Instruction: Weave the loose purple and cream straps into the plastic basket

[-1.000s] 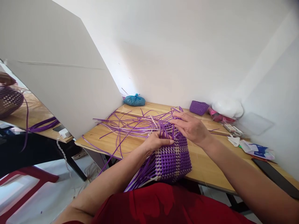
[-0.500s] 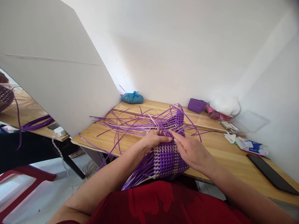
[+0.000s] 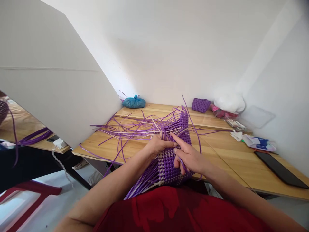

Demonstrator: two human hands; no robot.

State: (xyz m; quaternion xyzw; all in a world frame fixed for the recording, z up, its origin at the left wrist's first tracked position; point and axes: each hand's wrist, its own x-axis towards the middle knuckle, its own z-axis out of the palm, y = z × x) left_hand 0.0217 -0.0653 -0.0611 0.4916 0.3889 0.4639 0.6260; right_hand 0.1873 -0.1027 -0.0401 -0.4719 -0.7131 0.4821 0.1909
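Note:
A half-woven basket in purple and cream plastic strips stands in front of me at the table's edge, its loose strips fanning out to the left. My left hand grips the basket's near wall, with the thumb lying across the weave and the other fingers hidden behind. Against the same wall is my right hand, its index finger stretched toward the strips by the left thumb. Its lower fingers are curled round a purple strip.
On the wooden table are a blue bag, a small purple woven basket, a white bag, scissors, a plastic packet and a black tablet-like slab. A grey partition rises at left.
My right hand has shifted down and left across the weave, and its lower fingers now show curled round a purple strip. The left hand keeps its hold. The view has shifted slightly.

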